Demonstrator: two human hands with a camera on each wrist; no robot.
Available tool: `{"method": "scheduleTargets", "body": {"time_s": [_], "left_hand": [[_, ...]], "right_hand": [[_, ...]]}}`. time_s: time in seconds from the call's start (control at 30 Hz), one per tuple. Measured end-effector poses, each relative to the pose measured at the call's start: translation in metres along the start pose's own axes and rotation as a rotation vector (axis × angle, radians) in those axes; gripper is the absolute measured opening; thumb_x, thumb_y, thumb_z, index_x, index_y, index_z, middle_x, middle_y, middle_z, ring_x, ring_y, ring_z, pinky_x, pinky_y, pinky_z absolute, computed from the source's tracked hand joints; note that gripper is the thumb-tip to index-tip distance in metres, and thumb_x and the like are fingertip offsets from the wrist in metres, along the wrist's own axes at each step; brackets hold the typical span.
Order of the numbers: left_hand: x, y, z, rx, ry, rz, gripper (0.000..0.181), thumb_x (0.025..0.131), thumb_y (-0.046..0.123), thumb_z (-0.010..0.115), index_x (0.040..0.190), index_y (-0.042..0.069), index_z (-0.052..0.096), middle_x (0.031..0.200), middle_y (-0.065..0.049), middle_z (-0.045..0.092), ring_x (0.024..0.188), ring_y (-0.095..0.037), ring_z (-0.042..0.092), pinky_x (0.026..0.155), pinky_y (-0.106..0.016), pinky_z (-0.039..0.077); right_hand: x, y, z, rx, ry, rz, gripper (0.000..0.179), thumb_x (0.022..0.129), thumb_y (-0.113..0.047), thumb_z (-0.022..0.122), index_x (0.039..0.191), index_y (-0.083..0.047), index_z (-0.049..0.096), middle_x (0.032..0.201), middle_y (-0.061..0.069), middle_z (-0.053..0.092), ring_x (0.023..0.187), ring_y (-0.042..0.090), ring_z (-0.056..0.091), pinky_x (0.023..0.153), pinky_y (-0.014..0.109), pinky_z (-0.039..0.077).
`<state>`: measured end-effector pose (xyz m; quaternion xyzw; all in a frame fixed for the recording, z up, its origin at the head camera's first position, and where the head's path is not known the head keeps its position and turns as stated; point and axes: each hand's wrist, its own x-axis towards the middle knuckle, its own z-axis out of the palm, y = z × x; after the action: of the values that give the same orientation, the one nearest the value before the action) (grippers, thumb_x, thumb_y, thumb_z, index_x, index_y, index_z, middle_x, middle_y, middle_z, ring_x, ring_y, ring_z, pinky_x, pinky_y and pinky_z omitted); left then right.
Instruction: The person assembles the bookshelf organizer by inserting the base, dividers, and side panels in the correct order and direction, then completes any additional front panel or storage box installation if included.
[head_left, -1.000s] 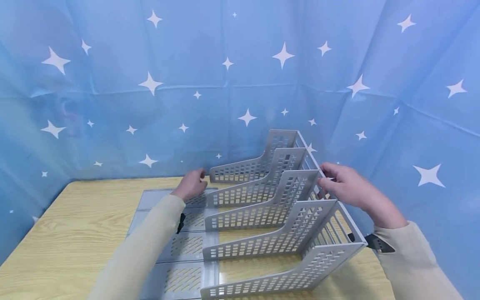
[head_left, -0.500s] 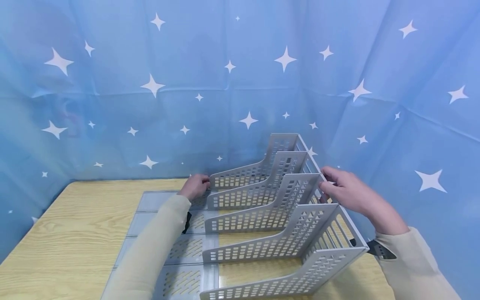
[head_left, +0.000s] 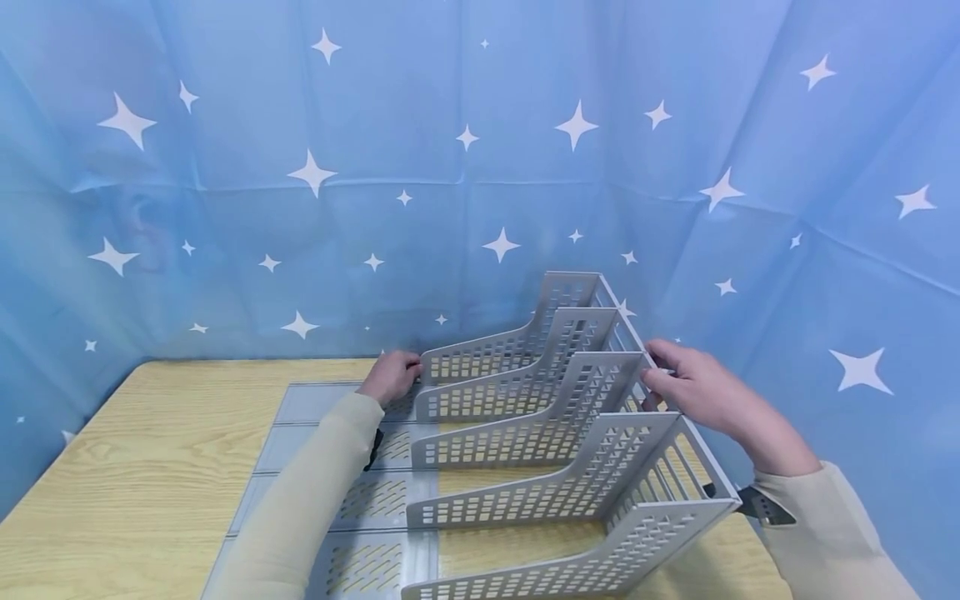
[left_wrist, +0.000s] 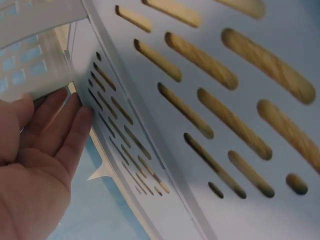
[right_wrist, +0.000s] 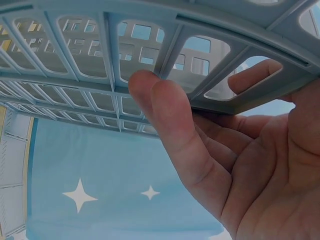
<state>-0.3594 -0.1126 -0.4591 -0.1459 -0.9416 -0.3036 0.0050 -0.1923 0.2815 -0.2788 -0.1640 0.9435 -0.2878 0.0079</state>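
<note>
A grey plastic file rack (head_left: pixel 555 387) with several perforated dividers stands on the table, its slatted back to the right. Slotted grey base panels (head_left: pixel 300 437) extend flat to its left. My left hand (head_left: pixel 392 377) pinches the front end of the farthest divider; in the left wrist view the thumb and fingers meet around the lower corner of that divider (left_wrist: pixel 45 87). At the top of the slatted back, my right hand (head_left: pixel 701 387) grips the frame. The right wrist view shows thumb and fingers around a bar of the back panel (right_wrist: pixel 200 107), one finger visible through an opening.
The wood-grain table (head_left: pixel 135 458) extends to the left of the panels. A blue curtain with white stars (head_left: pixel 375 125) hangs close behind the table and along its right side. Dark straps (head_left: pixel 768 507) are worn at both wrists.
My left hand has moved slightly right and closed onto the farthest divider's front end. The right hand keeps its grip on the back. The whole view has shifted slightly.
</note>
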Motion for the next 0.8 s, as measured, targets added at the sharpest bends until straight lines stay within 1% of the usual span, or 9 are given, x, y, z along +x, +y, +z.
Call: {"method": "scheduleTargets", "body": {"time_s": [0.13,0.27,0.33,0.4,0.5,0.57,0.6,0.7,0.8], "left_hand": [[-0.001,-0.001,0.001,0.001,0.01,-0.012,0.026,0.106,0.015,0.058,0.084,0.005,0.07,0.071,-0.003,0.055,0.066,-0.02,0.048,0.062,-0.032,0.039],[-0.004,-0.002,0.002,0.002,0.008,-0.003,0.028,0.106,0.013,0.057,0.082,0.004,0.068,0.071,-0.006,0.055,0.065,-0.021,0.048,0.062,-0.033,0.039],[-0.006,-0.001,0.001,-0.014,-0.006,-0.002,0.025,0.106,0.01,0.056,0.087,0.002,0.07,0.078,-0.009,0.061,0.07,-0.024,0.053,0.065,-0.036,0.043],[-0.011,0.001,-0.004,-0.039,-0.023,-0.026,0.023,0.107,0.01,0.052,0.103,0.0,0.073,0.096,-0.014,0.069,0.086,-0.028,0.063,0.076,-0.041,0.051],[-0.024,-0.002,-0.022,-0.083,-0.047,-0.102,0.035,0.106,0.008,0.045,0.133,-0.007,0.062,0.13,-0.025,0.065,0.12,-0.04,0.062,0.102,-0.051,0.051],[-0.038,-0.01,-0.043,-0.068,-0.063,-0.176,0.046,0.105,0.009,0.04,0.147,-0.01,0.048,0.146,-0.03,0.053,0.135,-0.047,0.05,0.112,-0.058,0.042],[-0.046,-0.015,-0.054,-0.048,-0.068,-0.21,0.049,0.104,0.008,0.04,0.148,-0.011,0.043,0.148,-0.033,0.049,0.136,-0.049,0.048,0.113,-0.06,0.04],[-0.08,-0.035,-0.091,0.098,-0.109,-0.269,0.033,0.103,0.01,0.039,0.114,-0.01,0.062,0.117,-0.03,0.064,0.11,-0.044,0.062,0.1,-0.057,0.05],[-0.12,-0.056,-0.114,0.204,-0.188,-0.32,0.031,0.105,0.014,0.04,0.088,-0.003,0.059,0.091,-0.021,0.061,0.086,-0.033,0.06,0.087,-0.052,0.051]], "right_hand": [[0.001,-0.001,-0.001,0.035,-0.015,-0.02,0.016,0.106,-0.008,0.047,0.116,-0.002,0.059,0.103,0.01,0.072,0.078,0.013,0.072,0.07,0.03,0.056],[0.001,-0.002,-0.001,0.056,0.004,-0.038,0.016,0.105,-0.004,0.047,0.112,0.001,0.06,0.095,0.01,0.073,0.074,0.011,0.072,0.066,0.03,0.058],[0.002,-0.003,-0.002,0.059,0.02,-0.042,0.017,0.104,-0.003,0.047,0.11,0.002,0.062,0.09,0.009,0.073,0.072,0.011,0.071,0.063,0.03,0.057],[0.002,-0.003,-0.002,0.063,0.03,-0.043,0.019,0.103,-0.002,0.046,0.109,0.003,0.063,0.088,0.01,0.073,0.071,0.011,0.071,0.061,0.03,0.057],[0.003,-0.004,-0.001,0.065,0.034,-0.048,0.02,0.103,-0.002,0.045,0.107,0.004,0.063,0.088,0.011,0.072,0.071,0.013,0.072,0.061,0.031,0.057],[0.004,-0.005,0.0,0.066,0.029,-0.052,0.019,0.103,-0.002,0.045,0.105,0.003,0.063,0.089,0.011,0.072,0.071,0.014,0.073,0.061,0.031,0.057],[0.004,-0.005,0.0,0.06,0.029,-0.056,0.019,0.103,-0.002,0.045,0.104,0.003,0.063,0.088,0.01,0.072,0.071,0.014,0.073,0.061,0.031,0.057],[0.005,-0.005,0.0,0.052,0.024,-0.057,0.018,0.103,-0.003,0.044,0.101,0.002,0.062,0.088,0.009,0.072,0.071,0.014,0.073,0.06,0.029,0.055],[0.005,-0.004,-0.002,0.045,0.017,-0.052,0.019,0.103,-0.003,0.044,0.1,0.001,0.062,0.089,0.011,0.072,0.072,0.013,0.072,0.061,0.029,0.054]]}}
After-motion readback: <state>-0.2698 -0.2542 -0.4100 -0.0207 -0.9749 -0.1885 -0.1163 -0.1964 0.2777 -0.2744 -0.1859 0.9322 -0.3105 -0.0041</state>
